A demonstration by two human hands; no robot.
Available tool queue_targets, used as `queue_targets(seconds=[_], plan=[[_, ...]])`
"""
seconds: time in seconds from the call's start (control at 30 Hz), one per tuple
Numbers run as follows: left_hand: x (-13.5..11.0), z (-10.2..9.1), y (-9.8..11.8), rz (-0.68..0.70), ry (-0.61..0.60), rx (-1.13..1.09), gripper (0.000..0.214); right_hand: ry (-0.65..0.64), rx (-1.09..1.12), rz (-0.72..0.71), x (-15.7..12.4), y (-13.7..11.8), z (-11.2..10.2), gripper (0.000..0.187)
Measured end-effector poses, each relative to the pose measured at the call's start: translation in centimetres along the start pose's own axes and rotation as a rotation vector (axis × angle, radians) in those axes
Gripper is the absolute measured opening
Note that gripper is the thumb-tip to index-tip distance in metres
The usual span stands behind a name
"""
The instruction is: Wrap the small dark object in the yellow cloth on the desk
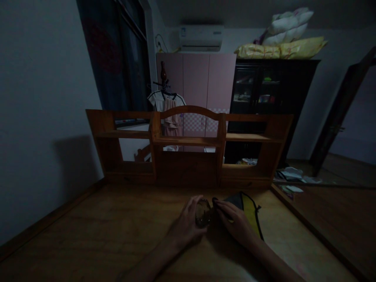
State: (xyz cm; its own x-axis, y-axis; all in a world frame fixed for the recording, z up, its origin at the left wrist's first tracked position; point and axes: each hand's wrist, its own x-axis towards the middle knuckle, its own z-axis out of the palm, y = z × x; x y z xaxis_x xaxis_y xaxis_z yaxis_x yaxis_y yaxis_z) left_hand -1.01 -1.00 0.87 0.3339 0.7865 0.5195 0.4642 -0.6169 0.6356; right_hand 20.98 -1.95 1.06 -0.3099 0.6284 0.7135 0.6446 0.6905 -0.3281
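Both hands rest on a wooden desk (96, 231) in a dim room. My left hand (186, 225) curls round a small clear glass object (203, 213), perhaps a jar, fingers on its left side. My right hand (235, 223) lies on a dark pouch with a yellow panel (249, 211), fingers closed on its left end next to the glass object. What the pouch contains is hidden.
A wooden shelf unit (188, 145) stands along the desk's far edge. Behind it are a pink wardrobe (205, 82), hanging clothes (167, 109) and a dark cabinet (264, 98) topped with bedding. Papers (290, 174) lie at the right.
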Motion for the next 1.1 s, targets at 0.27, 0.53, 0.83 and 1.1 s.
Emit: queue_targets(seconds=[0.27,0.53,0.83,1.1], plan=[[-0.4,0.6,-1.3,0.127,-0.020,0.060,0.085,-0.082,-0.069,-0.144,-0.4,-1.0,0.5,0.040],[-0.6,0.6,-1.4,0.168,-0.062,0.038,0.080,-0.267,-0.189,-0.261,0.0,-4.0,-0.3,0.051],[-1.0,0.4,-0.2,0.115,-0.051,-0.028,0.078,-0.393,-0.268,-0.319,0.5,-4.6,-0.9,0.067],[-0.4,0.1,-0.8,0.212,0.099,0.031,0.072,-0.252,-0.392,-0.361,0.5,-3.7,1.2,0.051]])
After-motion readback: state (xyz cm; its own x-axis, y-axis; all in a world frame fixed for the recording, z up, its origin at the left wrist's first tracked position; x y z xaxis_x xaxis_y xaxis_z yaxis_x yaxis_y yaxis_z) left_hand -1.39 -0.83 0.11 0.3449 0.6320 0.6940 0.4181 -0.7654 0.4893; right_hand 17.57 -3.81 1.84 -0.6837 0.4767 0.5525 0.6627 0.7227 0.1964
